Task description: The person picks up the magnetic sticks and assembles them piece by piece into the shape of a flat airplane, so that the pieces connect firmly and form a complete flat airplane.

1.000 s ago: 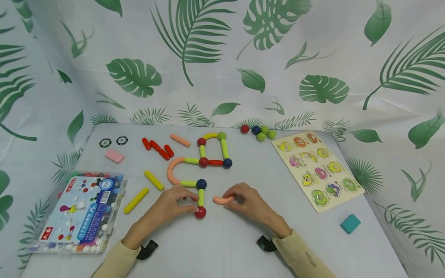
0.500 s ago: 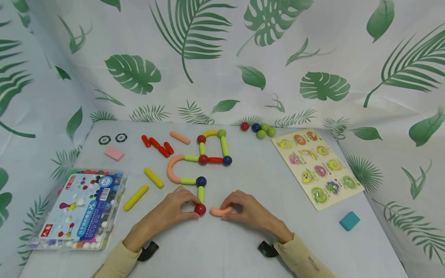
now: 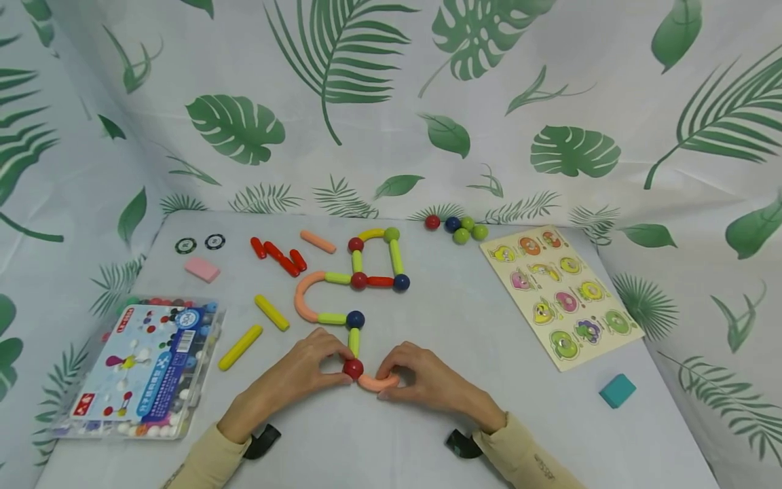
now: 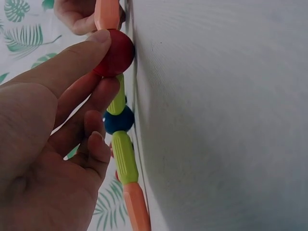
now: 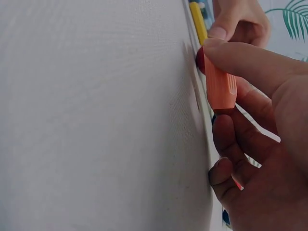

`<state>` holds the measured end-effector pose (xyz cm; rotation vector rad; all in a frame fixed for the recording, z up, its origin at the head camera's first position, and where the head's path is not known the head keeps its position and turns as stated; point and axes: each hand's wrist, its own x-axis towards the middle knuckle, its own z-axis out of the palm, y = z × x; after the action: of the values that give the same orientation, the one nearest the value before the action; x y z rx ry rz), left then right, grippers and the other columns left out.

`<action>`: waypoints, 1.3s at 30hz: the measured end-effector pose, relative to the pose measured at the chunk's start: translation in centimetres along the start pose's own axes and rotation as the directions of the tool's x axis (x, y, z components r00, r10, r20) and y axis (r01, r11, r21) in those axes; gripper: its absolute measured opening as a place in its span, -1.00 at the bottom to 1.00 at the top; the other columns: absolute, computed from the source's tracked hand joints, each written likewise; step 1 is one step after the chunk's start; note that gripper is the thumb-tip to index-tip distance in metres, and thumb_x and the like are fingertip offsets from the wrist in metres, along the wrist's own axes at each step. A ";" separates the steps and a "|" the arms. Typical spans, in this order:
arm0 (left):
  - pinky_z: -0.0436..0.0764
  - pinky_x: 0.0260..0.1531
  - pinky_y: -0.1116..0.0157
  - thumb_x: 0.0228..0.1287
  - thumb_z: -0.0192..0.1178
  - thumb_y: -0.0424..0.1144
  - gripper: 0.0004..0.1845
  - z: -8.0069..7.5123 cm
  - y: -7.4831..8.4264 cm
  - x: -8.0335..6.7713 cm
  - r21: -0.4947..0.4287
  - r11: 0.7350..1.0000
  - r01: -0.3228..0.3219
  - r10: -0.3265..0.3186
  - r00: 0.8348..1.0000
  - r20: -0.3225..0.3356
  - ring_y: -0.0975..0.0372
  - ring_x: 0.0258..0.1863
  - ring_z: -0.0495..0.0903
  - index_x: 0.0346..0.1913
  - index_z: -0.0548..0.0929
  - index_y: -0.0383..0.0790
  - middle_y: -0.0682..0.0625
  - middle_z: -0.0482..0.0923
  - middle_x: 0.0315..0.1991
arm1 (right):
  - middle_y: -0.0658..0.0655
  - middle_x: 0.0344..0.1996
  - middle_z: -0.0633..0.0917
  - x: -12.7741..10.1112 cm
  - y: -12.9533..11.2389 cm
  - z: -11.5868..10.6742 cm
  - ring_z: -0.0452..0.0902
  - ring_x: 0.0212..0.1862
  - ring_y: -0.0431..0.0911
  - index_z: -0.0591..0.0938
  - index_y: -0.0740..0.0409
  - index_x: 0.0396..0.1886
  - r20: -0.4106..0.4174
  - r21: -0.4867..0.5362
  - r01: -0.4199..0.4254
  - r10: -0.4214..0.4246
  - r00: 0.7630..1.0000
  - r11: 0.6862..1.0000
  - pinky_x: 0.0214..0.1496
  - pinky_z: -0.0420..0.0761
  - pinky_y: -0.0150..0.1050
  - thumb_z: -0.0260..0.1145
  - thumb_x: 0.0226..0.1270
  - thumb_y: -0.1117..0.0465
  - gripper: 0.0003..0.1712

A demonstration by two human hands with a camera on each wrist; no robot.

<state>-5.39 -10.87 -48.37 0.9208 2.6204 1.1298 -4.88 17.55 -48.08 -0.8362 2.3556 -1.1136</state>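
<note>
1. Two hands meet near the front edge of the table: the left hand (image 3: pixel 299 373) pinches a red ball (image 3: pixel 352 369), and the right hand (image 3: pixel 421 377) pinches a curved orange stick (image 3: pixel 377 382) whose end touches that ball.
2. Judging by the layout, the chain is well along: from the red ball a green stick (image 3: pixel 354 341) runs up to a blue ball (image 3: pixel 355 319), then on through an orange arc (image 3: pixel 303 299) to a closed loop of sticks and balls (image 3: pixel 375 261) towards the back edge. The orange stick looks just joined, with both hands on the joint.
3. Loose parts remain unused: two yellow sticks (image 3: pixel 253 329) to the left, red sticks (image 3: pixel 277 258) behind them, and spare balls (image 3: pixel 457 227) at the back edge.
4. Off to the sides lie a parts box (image 3: pixel 143 367) by the left edge, a puzzle board (image 3: pixel 559 295) on the right, and a teal block (image 3: pixel 617 391). Nothing blocks the hands.
</note>
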 end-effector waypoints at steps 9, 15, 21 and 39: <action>0.60 -0.01 0.31 0.13 0.52 -0.08 -0.66 0.0 0.1 0.1 0.010 1.000 0.003 -0.003 1.000 0.003 0.29 -0.05 0.51 -0.03 0.74 -0.03 0.20 0.66 -0.16 | -0.27 -0.14 0.67 0.0 -0.3 0.3 0.53 -0.05 -0.23 0.68 -0.31 -0.09 0.030 0.016 -0.035 0.034 0.999 0.999 0.03 0.54 -0.36 0.52 0.24 -0.06 -0.73; 0.61 0.01 0.31 0.12 0.53 -0.08 -0.64 0.0 0.1 0.1 0.031 0.999 -0.010 0.010 1.000 -0.001 0.31 -0.04 0.50 -0.03 0.74 -0.04 0.21 0.67 -0.15 | -0.28 -0.14 0.66 0.1 -0.6 0.1 0.53 -0.04 -0.25 0.68 -0.31 -0.10 0.043 -0.006 -0.038 0.038 0.998 0.999 0.05 0.54 -0.36 0.53 0.23 -0.04 -0.73; 0.59 0.04 0.28 0.14 0.52 -0.08 -0.66 -0.2 0.2 0.1 0.053 0.998 -0.037 0.037 0.999 0.005 0.33 -0.03 0.48 -0.03 0.74 -0.03 0.22 0.70 -0.13 | -0.26 -0.13 0.69 0.0 -0.1 -0.7 0.54 -0.01 -0.23 0.71 -0.25 -0.07 0.008 0.000 -0.025 0.025 1.000 1.000 0.09 0.55 -0.29 0.52 0.20 -0.15 -0.67; 0.57 0.01 0.39 0.17 0.49 -0.11 -0.67 0.1 2.4 0.6 -0.038 0.982 -0.183 0.181 0.983 -0.036 0.36 -0.02 0.42 -0.02 0.74 -0.07 0.15 0.67 -0.12 | 0.15 -0.06 0.72 5.2 9.5 -13.9 0.54 0.00 0.01 0.72 0.14 0.00 -0.765 0.034 -0.282 0.207 0.610 0.959 -0.02 0.42 -0.19 0.40 0.38 -0.01 -0.64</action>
<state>-4.63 -9.17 -46.68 1.1628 2.5701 1.2455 -20.01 26.54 -47.83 0.0174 3.0905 -1.4366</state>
